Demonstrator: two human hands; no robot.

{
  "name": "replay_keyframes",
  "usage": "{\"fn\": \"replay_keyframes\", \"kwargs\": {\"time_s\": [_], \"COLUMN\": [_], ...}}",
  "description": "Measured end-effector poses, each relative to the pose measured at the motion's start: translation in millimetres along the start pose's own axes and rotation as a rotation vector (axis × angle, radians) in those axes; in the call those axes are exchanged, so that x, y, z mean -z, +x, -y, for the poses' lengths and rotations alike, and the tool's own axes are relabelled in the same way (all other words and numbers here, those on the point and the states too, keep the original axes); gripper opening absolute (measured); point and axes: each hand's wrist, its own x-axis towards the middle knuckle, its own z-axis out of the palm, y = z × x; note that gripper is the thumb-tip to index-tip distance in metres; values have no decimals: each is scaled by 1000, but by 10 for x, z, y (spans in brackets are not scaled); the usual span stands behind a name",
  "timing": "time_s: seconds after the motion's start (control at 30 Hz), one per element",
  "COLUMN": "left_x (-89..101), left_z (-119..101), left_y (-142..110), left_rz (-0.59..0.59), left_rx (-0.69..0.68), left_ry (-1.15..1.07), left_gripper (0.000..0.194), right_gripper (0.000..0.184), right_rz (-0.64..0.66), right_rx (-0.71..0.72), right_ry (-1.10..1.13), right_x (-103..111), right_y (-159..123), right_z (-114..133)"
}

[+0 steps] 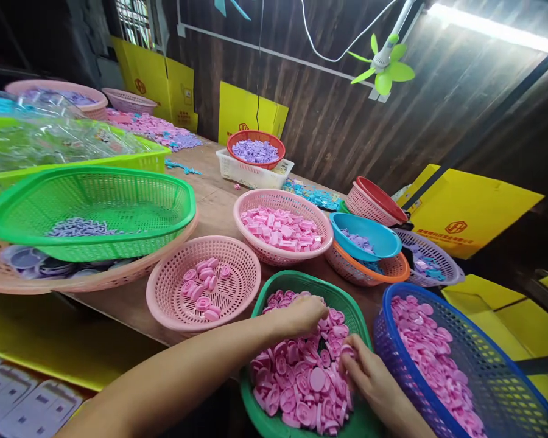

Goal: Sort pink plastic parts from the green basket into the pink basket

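My left hand (307, 315) is over the far part of a green basket (251, 395) full of pink round plastic pieces (317, 379). Its fingers curl downward, and whatever they hold is hidden behind the hand. At the basket's right side, my right hand (364, 370) pinches one pink round plastic piece (347, 351) between thumb and fingers. Just to the left, a pink basket (162, 298) contains several similar pink round pieces (205, 280). On the right stands a blue basket (497, 365) with a heap of pink pieces (432, 359).
A pink basket (251, 240) of pink blocky pieces sits behind the green one. Left of it, a larger green basket (182, 210) rests on a wide peach basket (164, 267). Blue (386, 234) and orange (399, 267) baskets stack at right. Yellow cardboard (475, 207) stands behind.
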Motion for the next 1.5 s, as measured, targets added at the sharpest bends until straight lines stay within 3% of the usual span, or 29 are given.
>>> {"fn": "replay_keyframes", "kwargs": {"time_s": [0.17, 0.4, 0.47, 0.6, 0.7, 0.8, 0.93, 1.03, 1.2, 1.33, 1.5], "left_x": [-86, 50, 56, -47, -115, -109, -53, -26, 21, 59, 42], "left_z": [-28, 51, -26, -261, -358, -366, -370, -398, -442, -455, -437], "left_y": [97, -10, -121, -424, -623, -749, -837, -894, -1006, -1039, -1022], "left_rz": [41, -32, -30, 13, -83, -211, -299, -350, -393, -414, -447], "left_rx": [-25, 65, 91, 221, 350, 459, 499, 463, 284, 202, 291], "left_ry": [-10, -197, -454, -1304, -1523, -1539, -1532, -1454, -1298, -1392, -1603], "left_gripper": [14, 19, 21, 23, 25, 23, 18, 23, 28, 27, 31], "right_gripper": [22, 27, 26, 27, 33, 39, 44, 45, 45, 45, 47], "right_rz": [41, -41, -155, -339, -395, -413, -401, -350, -367, -361, -392], "right_rx": [-71, -37, -11, 68, 171, 256, 309, 303, 298, 280, 206], "right_ry": [260, 268, 186, -12, -99, -160, -217, -269, -353, -338, -121], "right_x": [25, -1, -31, -266, -561, -783, -830, -768, -703, -710, -671], "right_y": [-122, -170, -187, -213, -209, -191, -170, -162, -163, -172, -190], "right_z": [-89, 5, 81, 203, 239, 257, 291, 327, 398, 414, 491]}}
